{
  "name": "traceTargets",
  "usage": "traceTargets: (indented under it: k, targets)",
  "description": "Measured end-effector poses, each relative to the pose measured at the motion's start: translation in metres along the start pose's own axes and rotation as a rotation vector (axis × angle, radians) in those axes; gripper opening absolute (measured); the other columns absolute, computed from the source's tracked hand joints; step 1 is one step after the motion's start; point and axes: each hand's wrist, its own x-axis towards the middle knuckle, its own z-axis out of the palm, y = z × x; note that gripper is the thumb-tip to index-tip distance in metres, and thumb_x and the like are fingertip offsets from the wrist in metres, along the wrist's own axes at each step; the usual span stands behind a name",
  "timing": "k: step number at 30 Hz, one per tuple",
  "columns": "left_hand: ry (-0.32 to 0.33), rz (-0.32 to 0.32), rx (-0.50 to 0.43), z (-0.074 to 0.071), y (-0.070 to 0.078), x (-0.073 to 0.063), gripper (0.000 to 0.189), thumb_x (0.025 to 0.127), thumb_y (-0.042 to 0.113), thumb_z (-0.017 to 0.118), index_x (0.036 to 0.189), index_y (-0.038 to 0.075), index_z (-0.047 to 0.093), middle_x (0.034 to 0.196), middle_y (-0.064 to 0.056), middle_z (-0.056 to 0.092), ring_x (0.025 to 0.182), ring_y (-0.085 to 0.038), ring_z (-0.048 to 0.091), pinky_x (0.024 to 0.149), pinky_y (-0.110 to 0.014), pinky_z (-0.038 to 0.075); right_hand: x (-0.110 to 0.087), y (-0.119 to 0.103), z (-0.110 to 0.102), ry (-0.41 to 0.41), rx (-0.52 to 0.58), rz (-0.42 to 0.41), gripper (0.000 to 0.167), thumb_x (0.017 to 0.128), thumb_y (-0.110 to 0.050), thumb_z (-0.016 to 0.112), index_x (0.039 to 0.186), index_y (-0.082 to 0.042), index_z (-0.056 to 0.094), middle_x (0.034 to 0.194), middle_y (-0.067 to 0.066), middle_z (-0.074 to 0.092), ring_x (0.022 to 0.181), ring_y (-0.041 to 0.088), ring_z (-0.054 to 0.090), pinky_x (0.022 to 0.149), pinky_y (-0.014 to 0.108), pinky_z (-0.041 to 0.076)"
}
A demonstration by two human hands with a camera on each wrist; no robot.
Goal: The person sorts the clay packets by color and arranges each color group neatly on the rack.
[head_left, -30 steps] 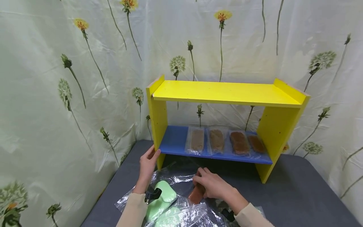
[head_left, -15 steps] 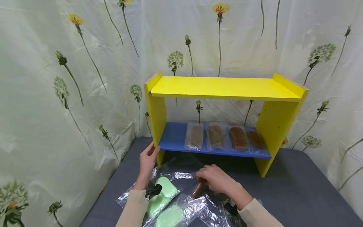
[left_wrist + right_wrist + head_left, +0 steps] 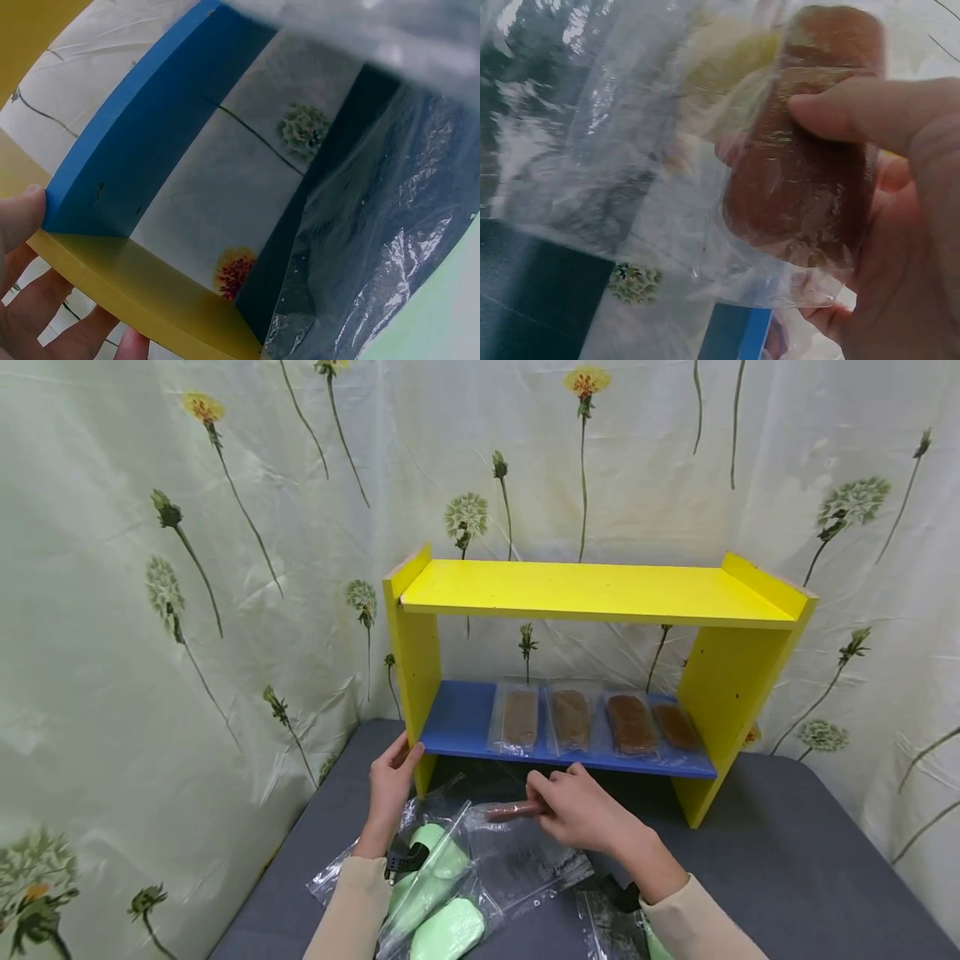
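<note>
My right hand (image 3: 588, 810) holds a clear plastic bag with a reddish-brown block (image 3: 802, 165) inside, just in front of the lower shelf. In the right wrist view the thumb presses on the block's face, with fingers behind it. The bag's loose part hangs down to the left. My left hand (image 3: 390, 789) grips the front edge of the shelf unit's yellow left side (image 3: 412, 660) where the blue shelf meets it, thumb (image 3: 22, 214) on the inner side, fingers outside. Below the hands lie bagged pale green blocks (image 3: 447, 931) on the dark tabletop.
On the blue shelf (image 3: 461, 718) several bagged brown blocks (image 3: 573, 720) lie in a row towards the right. A yellow top board (image 3: 600, 589) spans above them. A flower-printed curtain (image 3: 300, 527) hangs behind and at the left. Another clear bag (image 3: 607, 922) lies under the right wrist.
My right hand has lifted the bagged reddish-brown block off the pile, slightly up and towards the shelf, and the block has turned nearly level. The left hand keeps its grip on the shelf unit.
</note>
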Motion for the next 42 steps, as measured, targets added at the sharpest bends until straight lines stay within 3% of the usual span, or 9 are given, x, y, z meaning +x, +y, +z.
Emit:
traceTargets:
  k: [5,7,11,19,23,29,34,38,42]
  targets:
    - [0.002,-0.005,-0.016,0.0,0.001,0.0,0.049,0.101,0.019,0.064,0.147,0.008,0.052,0.141,-0.015,0.057,0.126,-0.031,0.056,0.105,-0.046,0.046,0.003,0.001,-0.008,0.025,0.097,0.018,0.023,0.093,-0.021,0.069,0.095,-0.026,0.046,0.061,-0.016,0.042,0.053,0.003,0.04,0.088,0.045,0.044]
    - [0.0,-0.004,-0.022,0.0,0.0,0.0,0.049,0.101,0.019,0.064,0.147,0.008,0.052,0.141,-0.015,0.057,0.126,-0.031,0.056,0.105,-0.046,0.045,0.005,0.0,-0.011,0.022,0.156,0.044,0.022,0.094,-0.02,0.066,0.096,-0.026,0.045,0.062,-0.014,0.043,0.051,0.003,0.04,0.077,0.037,0.049]
    - [-0.006,-0.004,-0.031,-0.001,0.0,0.0,0.049,0.101,0.019,0.064,0.147,0.008,0.052,0.142,-0.015,0.057,0.127,-0.031,0.056,0.106,-0.046,0.045,0.009,-0.003,-0.016,0.033,0.253,0.109,0.019,0.096,-0.016,0.06,0.101,-0.025,0.044,0.067,-0.009,0.046,0.049,0.006,0.04,0.05,0.025,0.036]
    - [-0.003,0.001,-0.029,-0.001,-0.007,0.006,0.049,0.1,0.02,0.065,0.147,0.011,0.052,0.141,-0.013,0.058,0.126,-0.029,0.056,0.105,-0.045,0.046,0.025,-0.005,-0.022,0.114,0.35,0.089,0.049,0.103,-0.009,0.055,0.145,-0.031,0.044,0.09,-0.004,0.062,0.063,0.01,0.051,0.064,0.035,0.045]
    - [0.004,0.0,-0.062,-0.001,-0.025,0.013,0.05,0.099,0.026,0.067,0.146,0.017,0.054,0.142,-0.011,0.058,0.127,-0.028,0.055,0.106,-0.046,0.045,0.033,-0.007,-0.023,0.169,0.346,0.097,0.061,0.103,-0.014,0.057,0.155,-0.038,0.036,0.117,-0.003,0.064,0.091,0.015,0.057,0.083,0.041,0.049]
    - [0.026,0.025,-0.056,0.0,-0.034,0.015,0.052,0.096,0.036,0.069,0.144,0.021,0.058,0.137,-0.006,0.062,0.122,-0.024,0.059,0.104,-0.047,0.047,0.05,-0.01,-0.027,0.257,0.431,0.274,0.059,0.102,-0.053,0.051,0.157,-0.04,0.031,0.137,0.003,0.057,0.118,0.026,0.057,0.09,0.055,0.049]
    - [0.048,0.035,-0.034,0.001,-0.034,0.015,0.051,0.096,0.036,0.069,0.144,0.019,0.059,0.135,-0.006,0.063,0.12,-0.025,0.06,0.103,-0.045,0.047,0.072,-0.011,-0.029,0.283,0.566,0.387,0.056,0.105,-0.057,0.038,0.158,-0.04,0.027,0.154,0.0,0.043,0.137,0.03,0.045,0.104,0.06,0.04]
    - [0.059,0.029,-0.035,0.001,-0.034,0.016,0.052,0.096,0.036,0.069,0.144,0.018,0.059,0.134,-0.008,0.063,0.119,-0.025,0.06,0.103,-0.045,0.048,0.095,-0.014,-0.025,0.284,0.698,0.453,0.052,0.107,-0.047,0.034,0.158,-0.044,0.024,0.16,-0.006,0.032,0.133,0.03,0.048,0.102,0.057,0.041]
    - [0.055,0.025,-0.023,0.002,-0.034,0.016,0.053,0.095,0.038,0.069,0.144,0.019,0.058,0.134,-0.006,0.063,0.119,-0.024,0.06,0.103,-0.044,0.048,0.115,-0.016,-0.015,0.319,0.838,0.463,0.056,0.105,-0.042,0.044,0.157,-0.045,0.023,0.148,0.001,0.047,0.116,0.031,0.057,0.088,0.052,0.047]
